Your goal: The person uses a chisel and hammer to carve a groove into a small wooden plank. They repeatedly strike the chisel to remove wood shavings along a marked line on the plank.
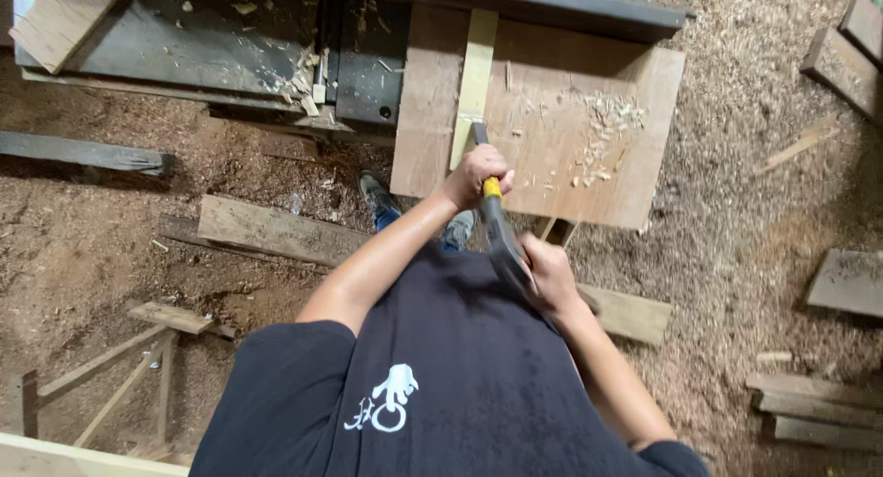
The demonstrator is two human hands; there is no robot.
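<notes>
Hands both grip one chisel [497,221]: left hand [475,175] wrapped round the yellow-banded shaft, right hand [548,276] closed on its butt at 5 o'clock. Wooden surface [589,178] carries a pale strip [475,77] at 12 o'clock, blade tip touching it. Shavings [607,127] at 2 o'clock.

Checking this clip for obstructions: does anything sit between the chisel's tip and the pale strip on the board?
Nothing visible does. The left hand holds the chisel with its tip right at the pale wooden strip; loose shavings lie off to the side.
</notes>
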